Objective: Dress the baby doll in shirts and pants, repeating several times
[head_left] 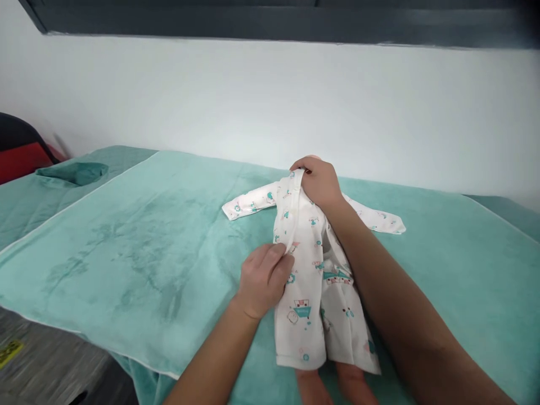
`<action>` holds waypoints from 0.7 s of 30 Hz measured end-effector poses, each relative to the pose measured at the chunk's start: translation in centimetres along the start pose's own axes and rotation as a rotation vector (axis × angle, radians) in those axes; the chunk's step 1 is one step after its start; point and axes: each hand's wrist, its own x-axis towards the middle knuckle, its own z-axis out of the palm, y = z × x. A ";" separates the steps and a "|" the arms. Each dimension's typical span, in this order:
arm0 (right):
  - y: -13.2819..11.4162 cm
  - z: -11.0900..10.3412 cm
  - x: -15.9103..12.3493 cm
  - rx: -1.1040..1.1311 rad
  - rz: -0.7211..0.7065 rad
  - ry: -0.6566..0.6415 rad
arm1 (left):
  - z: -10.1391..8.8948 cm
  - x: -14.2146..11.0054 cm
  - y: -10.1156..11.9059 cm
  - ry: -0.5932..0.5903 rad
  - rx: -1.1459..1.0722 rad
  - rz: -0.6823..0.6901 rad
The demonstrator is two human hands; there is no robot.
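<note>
Firstly, white wall [169,90], across the full width at the rear. Green cloth [160,225], soft, pale-edged, spread below the wall, its near left edge hanging down. Dark panel [270,21], along the top of the wall. Grey floor [50,354], lower left, blurred.

Garment [301,281], white, long-sleeved, printed in teal and pink; near the middle of the green cloth, sleeves out to either side, collar toward the wall. Doll [313,387], largely hidden by the garment; two legs emerge below the hem, and a little of the head shows behind the right hand.

Red-and-black object [21,154], far left, cut off by the edge of view. Right hand [318,180], at the collar, fingers bent over; whether they pinch cloth cannot be told. Left hand [265,278], at mid-length of the garment, thumb and fingers pinching its front edge. Bunched green fabric [76,173], left rear. Yellow marking [10,352], on the floor.
</note>
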 end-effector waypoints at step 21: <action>1.1 -5.0 -1.5 -0.044 0.245 -0.040 | -1.4 5.9 3.5 -0.505 -0.265 0.019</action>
